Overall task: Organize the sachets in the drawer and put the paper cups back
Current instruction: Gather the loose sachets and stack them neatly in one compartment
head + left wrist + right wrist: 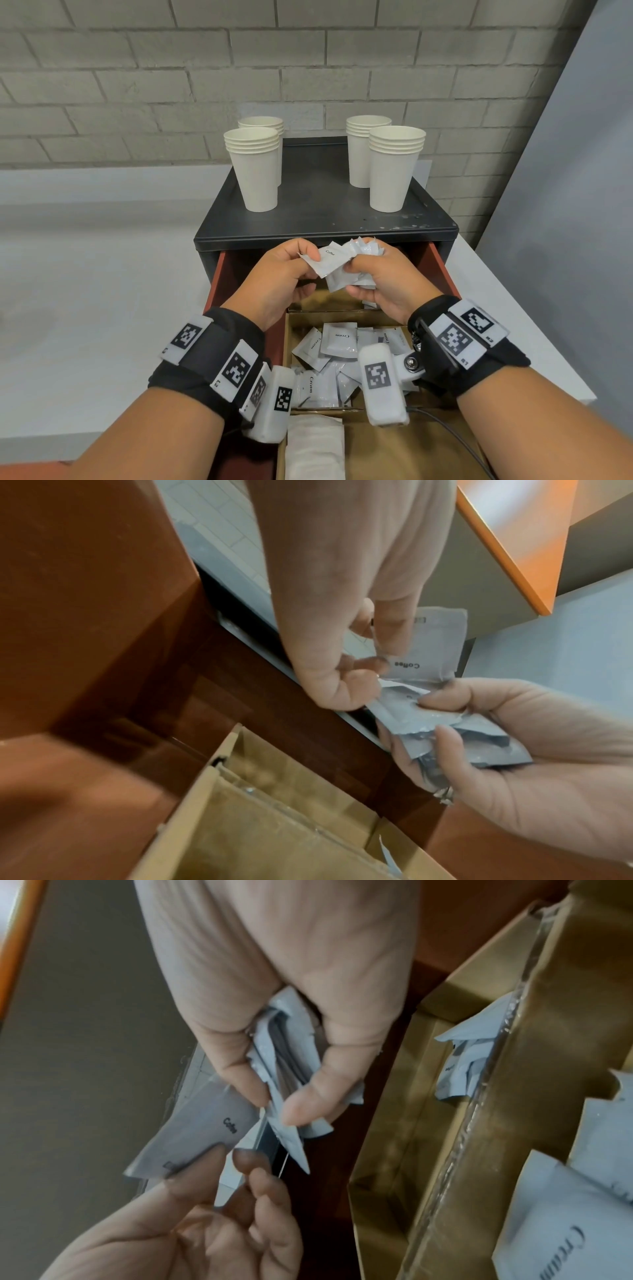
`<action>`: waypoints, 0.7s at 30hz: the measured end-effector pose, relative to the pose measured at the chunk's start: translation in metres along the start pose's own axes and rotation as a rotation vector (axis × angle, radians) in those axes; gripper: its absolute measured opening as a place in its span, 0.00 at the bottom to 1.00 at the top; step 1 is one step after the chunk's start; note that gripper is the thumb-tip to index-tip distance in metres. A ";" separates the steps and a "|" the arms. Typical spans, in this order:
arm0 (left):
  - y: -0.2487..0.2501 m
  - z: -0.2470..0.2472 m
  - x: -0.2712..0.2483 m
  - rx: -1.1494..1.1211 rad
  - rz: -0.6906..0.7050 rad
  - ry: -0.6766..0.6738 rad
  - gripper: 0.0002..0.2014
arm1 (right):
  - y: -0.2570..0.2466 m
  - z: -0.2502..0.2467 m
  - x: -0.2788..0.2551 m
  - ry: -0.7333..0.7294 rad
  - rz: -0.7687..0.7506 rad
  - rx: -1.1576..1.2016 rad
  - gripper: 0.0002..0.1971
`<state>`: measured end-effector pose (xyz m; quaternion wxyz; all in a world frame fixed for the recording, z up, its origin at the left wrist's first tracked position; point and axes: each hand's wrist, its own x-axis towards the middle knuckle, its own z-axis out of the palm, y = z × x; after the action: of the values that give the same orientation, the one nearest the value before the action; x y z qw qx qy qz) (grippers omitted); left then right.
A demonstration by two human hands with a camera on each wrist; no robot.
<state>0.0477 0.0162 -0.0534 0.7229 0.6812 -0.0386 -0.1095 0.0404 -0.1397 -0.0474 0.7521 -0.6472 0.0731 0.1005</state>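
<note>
Above the open red drawer (pixel 219 274), my right hand (pixel 356 270) grips a crumpled bunch of white sachets (pixel 363 248). The thumb and fingers of my left hand (pixel 310 262) pinch the end of one sachet marked Coffee (pixel 332 260), whose other end meets the bunch. In the left wrist view the left hand (pixel 380 653) holds the Coffee sachet (pixel 435 647) above the bunch (pixel 445 723). In the right wrist view the right hand (pixel 274 1096) holds the bunch (pixel 284 1053). Cream sachets (pixel 339 339) lie loose in a cardboard compartment. Stacks of paper cups (pixel 257 171) (pixel 394 171) stand on the black cabinet top (pixel 318 205).
Cardboard dividers (pixel 294 322) split the drawer into compartments. The far one under my hands holds a few sachets (pixel 462 1064). Folded white paper (pixel 315 445) lies in the nearest one. A brick wall stands behind the cabinet, and a pale counter (pixel 102 274) spreads to the left.
</note>
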 end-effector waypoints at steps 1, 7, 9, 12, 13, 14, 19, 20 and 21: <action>0.000 0.000 0.000 0.025 -0.001 0.010 0.22 | 0.000 0.000 -0.001 -0.004 0.003 0.006 0.12; 0.004 0.004 -0.001 0.045 -0.091 0.028 0.12 | -0.003 0.000 -0.003 -0.033 0.050 0.094 0.11; 0.006 0.004 0.000 0.043 -0.116 0.046 0.04 | -0.003 0.001 -0.005 -0.063 0.069 0.082 0.10; 0.001 0.002 0.002 0.195 -0.058 0.054 0.07 | -0.002 0.002 -0.005 -0.092 0.089 0.091 0.10; 0.000 0.001 0.001 0.227 -0.026 0.024 0.10 | -0.003 0.003 -0.006 -0.093 0.092 0.100 0.08; 0.000 0.001 -0.001 0.242 -0.007 -0.004 0.12 | -0.003 0.003 -0.006 -0.088 0.094 0.106 0.07; 0.000 -0.001 -0.003 0.277 0.040 -0.051 0.14 | -0.003 0.003 -0.006 -0.075 0.088 0.109 0.04; 0.000 -0.001 -0.002 0.287 0.047 -0.063 0.16 | -0.003 0.004 -0.006 -0.073 0.091 0.112 0.03; -0.001 0.000 -0.002 0.303 0.055 -0.076 0.17 | -0.004 0.004 -0.006 -0.071 0.093 0.116 0.02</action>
<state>0.0458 0.0170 -0.0540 0.6127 0.7763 -0.1008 -0.1082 0.0352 -0.1367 -0.0416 0.7849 -0.5946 0.0820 0.1538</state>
